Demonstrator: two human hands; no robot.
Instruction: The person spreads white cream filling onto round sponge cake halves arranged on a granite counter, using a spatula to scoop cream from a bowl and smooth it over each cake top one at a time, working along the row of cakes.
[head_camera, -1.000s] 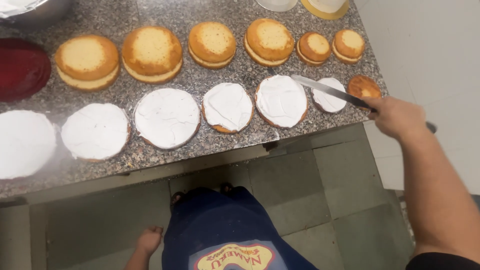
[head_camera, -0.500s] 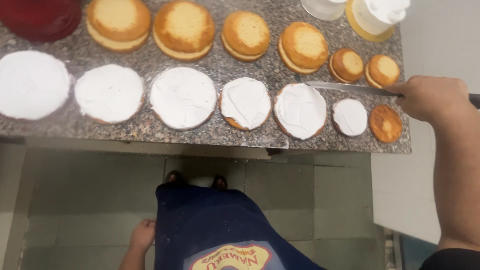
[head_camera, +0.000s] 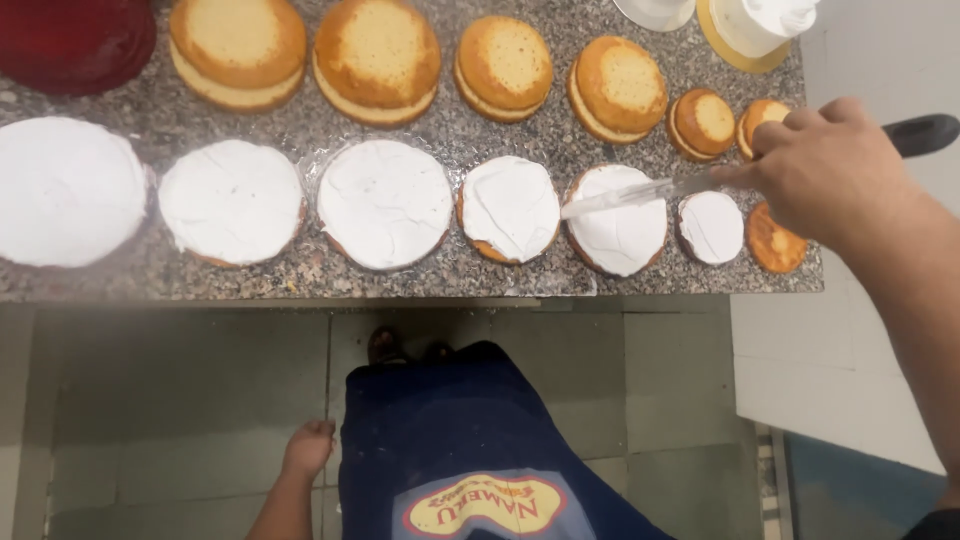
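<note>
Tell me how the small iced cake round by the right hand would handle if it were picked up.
The small iced round is probably light and soft, like the sponge layers behind it. Its white icing looks wet, so fingers would likely smear it and slip. It lies flat on the granite counter, so rolling or tipping seems unlikely. The right hand holds a spatula over the larger neighbour.

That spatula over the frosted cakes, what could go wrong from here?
The spatula, held in the right hand, carries cream and lies across a frosted round; it could gouge that smooth top. The small cakes crowd the counter edge and might get knocked off.
</note>
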